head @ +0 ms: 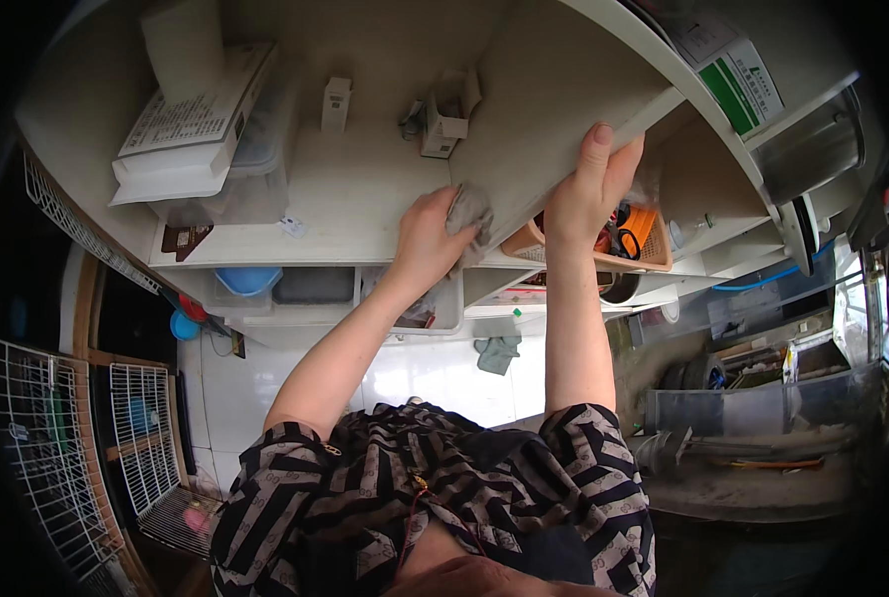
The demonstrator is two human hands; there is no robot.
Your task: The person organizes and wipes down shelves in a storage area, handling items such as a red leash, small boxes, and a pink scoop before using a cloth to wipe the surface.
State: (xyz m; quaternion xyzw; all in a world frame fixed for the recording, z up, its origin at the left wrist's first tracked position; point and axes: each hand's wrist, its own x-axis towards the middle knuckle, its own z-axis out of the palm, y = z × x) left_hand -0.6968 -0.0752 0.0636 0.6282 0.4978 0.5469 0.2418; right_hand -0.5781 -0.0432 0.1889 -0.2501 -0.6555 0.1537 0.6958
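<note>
My left hand [431, 237] is closed around a crumpled grey cloth [469, 213], pressed near the shelf board's front and the foot of the white divider panel [564, 97]. My right hand [583, 201] grips the front edge of that panel, thumb on its left face and fingers partly hidden beyond. On the shelf board [340, 216] stand a small upright white box [335, 104] and an opened carton [447, 119] farther back. Below my right hand is an orange plastic basket [657, 250] with scissors [627, 240] in it.
At left, a flat white box [183, 142] rests on a clear plastic bin [254, 179], with a white roll [183, 48] on top. Lower down are a blue bowl [247, 280] and a white tray [448, 310]. A grey-green cloth [497, 354] lies on the tiled floor; wire cages [142, 425] stand left.
</note>
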